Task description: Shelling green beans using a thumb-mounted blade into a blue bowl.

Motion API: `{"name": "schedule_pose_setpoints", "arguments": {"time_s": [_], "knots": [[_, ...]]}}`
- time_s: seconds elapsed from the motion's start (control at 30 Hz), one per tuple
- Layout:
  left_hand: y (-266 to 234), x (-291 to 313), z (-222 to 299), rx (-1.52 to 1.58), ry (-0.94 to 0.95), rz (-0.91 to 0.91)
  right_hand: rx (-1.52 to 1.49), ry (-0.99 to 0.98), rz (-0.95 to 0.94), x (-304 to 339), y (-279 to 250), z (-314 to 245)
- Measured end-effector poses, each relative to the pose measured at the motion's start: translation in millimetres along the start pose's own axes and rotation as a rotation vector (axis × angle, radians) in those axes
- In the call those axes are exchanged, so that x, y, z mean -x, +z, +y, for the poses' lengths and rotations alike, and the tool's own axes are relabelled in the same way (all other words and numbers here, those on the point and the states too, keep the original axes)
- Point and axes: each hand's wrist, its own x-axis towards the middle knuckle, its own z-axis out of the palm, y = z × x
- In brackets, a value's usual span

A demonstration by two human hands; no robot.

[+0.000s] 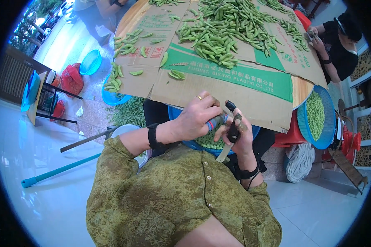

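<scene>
My left hand (pixel 196 117) is closed, its fingertips pinched at something blue and grey that I cannot make out; this may be a wrap on a digit. Close beside it, my right hand (pixel 242 136) has curled fingers and a black cover on one raised fingertip. A dark piece with a pale, translucent end (pixel 224 154) sticks down from the right hand; its kind is unclear. Under both hands, a blue basket (pixel 188 144) holds shelled green beans (pixel 208 141), partly hidden by my hands. Just ahead, a few green pods (pixel 177 74) lie on the cardboard (pixel 185 92).
A large pile of green pods (pixel 222 33) covers the far tabletop. Another blue basket of beans (pixel 315 115) stands at the right, near another person (pixel 338 45). Pods and husks (pixel 130 112) lie on the floor at left, near a teal pole (pixel 62 171) and red bag (pixel 72 80).
</scene>
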Motion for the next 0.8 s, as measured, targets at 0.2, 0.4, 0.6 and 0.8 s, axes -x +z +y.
{"name": "schedule_pose_setpoints", "arguments": {"time_s": [0.2,0.4,0.6,0.8], "knots": [[9,0,9,-0.067,-0.013,-0.036,0.135,-0.049,0.065,2,1,12],[20,5,7,-0.043,0.066,0.069,0.197,-0.037,0.128,2,12,13],[23,10,11,-0.010,-0.064,0.100,0.241,-0.042,0.143,2,17,16],[27,13,19,0.002,-0.089,0.123,0.144,-0.073,0.155,-1,19,18]]}}
